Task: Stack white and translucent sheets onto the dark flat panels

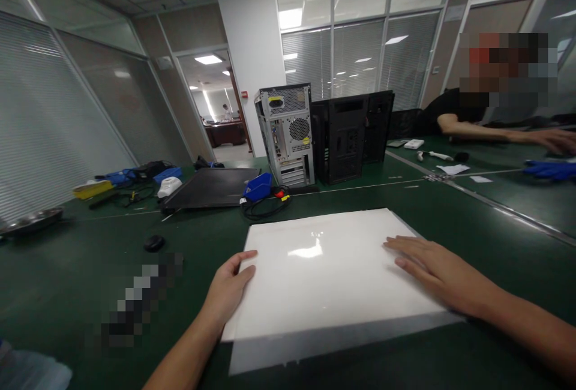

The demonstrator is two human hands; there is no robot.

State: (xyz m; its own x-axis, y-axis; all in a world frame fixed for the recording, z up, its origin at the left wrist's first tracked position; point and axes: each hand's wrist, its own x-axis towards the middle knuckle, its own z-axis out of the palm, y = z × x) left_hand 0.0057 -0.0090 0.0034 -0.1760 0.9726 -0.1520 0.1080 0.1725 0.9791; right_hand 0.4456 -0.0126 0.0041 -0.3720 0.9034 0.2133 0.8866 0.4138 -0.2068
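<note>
A glossy white rectangular panel lies on the green table in front of me, reflecting a ceiling light. A translucent film sticks out past its near edge, and a thin strip also shows along its right side. My left hand rests at the panel's left edge, thumb and forefinger apart; its other fingers are mostly hidden. Over the panel's right part lies my right hand, fingers stretched out and thumb spread. Neither hand is closed round anything that I can see.
Behind the panel stand an open computer case and black cases. Left of them lie a dark flat panel and a blue device with cables. A round black object sits nearer. At right, a person's arm reaches over the table.
</note>
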